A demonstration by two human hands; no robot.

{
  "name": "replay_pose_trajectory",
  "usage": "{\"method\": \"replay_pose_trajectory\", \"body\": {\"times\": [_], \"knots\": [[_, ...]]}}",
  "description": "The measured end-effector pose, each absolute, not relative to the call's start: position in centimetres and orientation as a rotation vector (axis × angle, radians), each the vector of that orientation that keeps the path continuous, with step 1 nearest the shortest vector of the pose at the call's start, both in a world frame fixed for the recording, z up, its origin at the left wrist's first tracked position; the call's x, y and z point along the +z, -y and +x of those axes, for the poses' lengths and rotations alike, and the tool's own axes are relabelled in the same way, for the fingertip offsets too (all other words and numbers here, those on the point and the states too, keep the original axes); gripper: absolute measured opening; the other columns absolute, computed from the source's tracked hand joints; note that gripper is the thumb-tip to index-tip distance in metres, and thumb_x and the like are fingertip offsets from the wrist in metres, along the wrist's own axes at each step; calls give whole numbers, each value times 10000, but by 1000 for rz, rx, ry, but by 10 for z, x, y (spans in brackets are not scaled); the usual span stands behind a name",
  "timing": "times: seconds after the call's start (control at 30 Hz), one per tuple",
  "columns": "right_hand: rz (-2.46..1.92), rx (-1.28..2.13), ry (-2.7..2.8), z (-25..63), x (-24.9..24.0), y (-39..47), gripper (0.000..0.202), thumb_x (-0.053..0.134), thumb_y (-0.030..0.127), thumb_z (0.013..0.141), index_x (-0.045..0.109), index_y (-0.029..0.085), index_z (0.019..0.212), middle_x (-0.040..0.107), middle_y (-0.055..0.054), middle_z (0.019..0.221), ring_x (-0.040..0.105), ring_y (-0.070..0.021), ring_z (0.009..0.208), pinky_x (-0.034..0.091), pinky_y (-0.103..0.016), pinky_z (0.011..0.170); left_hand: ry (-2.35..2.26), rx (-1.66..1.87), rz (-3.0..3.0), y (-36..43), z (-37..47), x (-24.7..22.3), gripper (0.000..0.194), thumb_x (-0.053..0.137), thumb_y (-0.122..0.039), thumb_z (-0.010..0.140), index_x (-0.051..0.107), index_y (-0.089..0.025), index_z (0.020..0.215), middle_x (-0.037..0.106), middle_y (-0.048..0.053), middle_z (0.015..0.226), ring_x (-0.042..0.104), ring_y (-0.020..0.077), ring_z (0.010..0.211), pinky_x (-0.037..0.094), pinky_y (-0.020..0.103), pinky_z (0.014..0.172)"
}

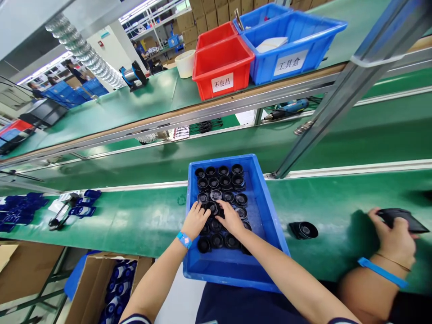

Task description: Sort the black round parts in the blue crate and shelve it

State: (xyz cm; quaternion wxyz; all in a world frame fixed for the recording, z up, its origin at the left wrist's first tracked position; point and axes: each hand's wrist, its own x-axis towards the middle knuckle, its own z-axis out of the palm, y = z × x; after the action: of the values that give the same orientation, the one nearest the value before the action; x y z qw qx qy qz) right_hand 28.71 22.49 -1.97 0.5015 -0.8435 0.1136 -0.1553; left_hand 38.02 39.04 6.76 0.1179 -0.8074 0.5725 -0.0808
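A blue plastic tray (270,225) lies in front of me with rows of round black cup-shaped parts (223,171) in it. My left hand (196,220) and my right hand (231,218) are both over the middle of these rows. Between them is one round black part (212,208), with the fingers of each hand curled against its sides. It is level with or slightly above its neighbours; I cannot tell whether it still rests on the tray. A blue band circles my left wrist.
At right, a co-worker's hand (398,238) grips a black flat-sided piece (403,219). A single black part (304,230) lies on the green bench between us. Dark blue parts (84,202) lie at left. Red (222,63) and blue bins (286,49) stand on the shelf; a metal post (324,112) rises at right.
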Motion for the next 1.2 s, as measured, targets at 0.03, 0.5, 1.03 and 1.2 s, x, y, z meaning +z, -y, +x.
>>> {"method": "replay_pose_trajectory", "body": {"times": [0.03, 0.5, 1.03, 1.2], "knots": [[-2045, -378, -271, 287, -21, -226, 644, 667, 112, 775, 466, 271, 1366, 603, -77, 1244, 613, -256, 1142, 502, -480, 1030, -1652, -207, -2379, -391, 379, 70, 353, 537, -138, 932, 574, -168, 1282, 666, 97, 1036, 574, 269, 1240, 370, 480, 1161], [-2110, -365, -314, 305, -19, -209, 824, 401, -9, 737, 284, 105, 1545, 378, -167, 1554, 327, -232, 1463, 292, -460, 1231, -1225, 114, -2309, -361, 404, 89, 1353, 848, -679, 552, 256, 17, 1551, 421, 298, 1507, 68, 430, 1529, -54, 619, 1228], [-2141, -143, -326, 323, 15, -197, 798, 592, 112, 747, 384, 126, 1517, 479, -155, 1507, 467, -273, 1382, 380, -422, 1164, -1663, -154, -2513, -364, 434, 70, 716, 425, -598, 953, 391, -181, 1533, 401, 102, 1579, 264, 355, 1499, 260, 609, 1179], [-2093, -271, -426, 302, 38, -193, 656, 542, 132, 798, 461, 149, 1448, 550, -156, 1428, 532, -289, 1299, 439, -477, 1092, -1774, -94, -2510, -329, 452, 63, 477, 348, -393, 1003, 647, -180, 1307, 590, 108, 1418, 593, 265, 1230, 480, 418, 1028]]}}
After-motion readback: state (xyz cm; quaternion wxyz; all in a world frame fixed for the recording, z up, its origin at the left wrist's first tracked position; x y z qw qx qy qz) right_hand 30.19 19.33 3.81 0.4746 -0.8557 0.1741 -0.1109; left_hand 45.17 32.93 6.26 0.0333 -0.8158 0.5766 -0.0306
